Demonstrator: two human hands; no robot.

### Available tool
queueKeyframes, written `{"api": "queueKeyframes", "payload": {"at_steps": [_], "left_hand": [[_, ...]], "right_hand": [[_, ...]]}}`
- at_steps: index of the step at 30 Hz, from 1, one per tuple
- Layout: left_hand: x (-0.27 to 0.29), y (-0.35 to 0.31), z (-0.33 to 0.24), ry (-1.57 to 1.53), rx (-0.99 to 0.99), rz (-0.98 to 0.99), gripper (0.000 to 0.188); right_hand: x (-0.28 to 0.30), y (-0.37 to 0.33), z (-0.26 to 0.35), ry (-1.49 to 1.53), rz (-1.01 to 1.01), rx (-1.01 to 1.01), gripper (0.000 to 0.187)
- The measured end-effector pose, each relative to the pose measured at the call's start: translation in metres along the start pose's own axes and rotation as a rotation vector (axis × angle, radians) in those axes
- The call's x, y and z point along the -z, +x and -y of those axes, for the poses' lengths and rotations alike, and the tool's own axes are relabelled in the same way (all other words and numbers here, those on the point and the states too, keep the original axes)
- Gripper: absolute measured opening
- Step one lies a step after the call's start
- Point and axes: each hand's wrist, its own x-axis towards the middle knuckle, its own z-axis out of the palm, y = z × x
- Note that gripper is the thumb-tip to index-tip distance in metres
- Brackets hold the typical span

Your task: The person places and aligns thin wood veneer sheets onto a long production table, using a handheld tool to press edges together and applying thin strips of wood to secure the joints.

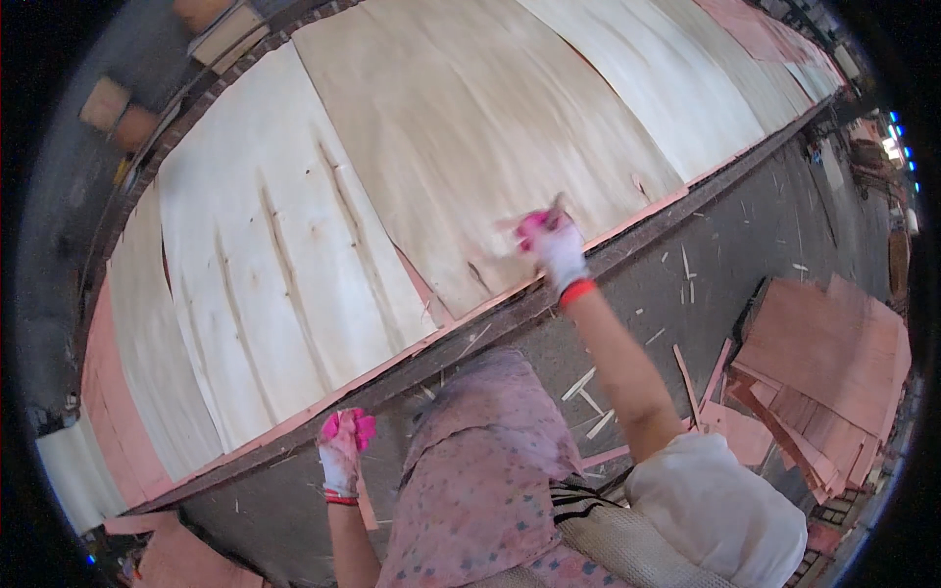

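Wide pale wood veneer sheets [461, 127] lie side by side over pinkish sheets, whose edge [323, 402] shows along the near side. My right hand [554, 245], in a white glove with pink fingers and a red cuff, is over the near part of the middle sheet. It is smeared by motion; its fingers look closed around a short, thin greyish thing whose kind I cannot make out. Just off the near edge, my left hand [345, 446] is curled closed in a matching glove. Whatever its fingers may hold is hidden.
A stack of reddish veneer pieces [823, 363] lies on the floor to the right, and more pieces [186, 559] are at the lower left. Thin wood scraps [588, 397] litter the dark floor. Blurred blocks [225, 39] stand beyond the stack's far left edge.
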Motion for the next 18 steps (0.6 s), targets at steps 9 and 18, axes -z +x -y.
{"api": "queueKeyframes", "payload": {"at_steps": [9, 18], "left_hand": [[0.09, -0.009, 0.07, -0.196, 0.136, -0.092, 0.019], [0.183, -0.015, 0.078, 0.073, 0.232, -0.246, 0.03]], "right_hand": [[0.157, 0.179, -0.094, -0.514, -0.381, -0.281, 0.012], [0.097, 0.123, -0.063, -1.128, -0.521, -0.24, 0.035]]}}
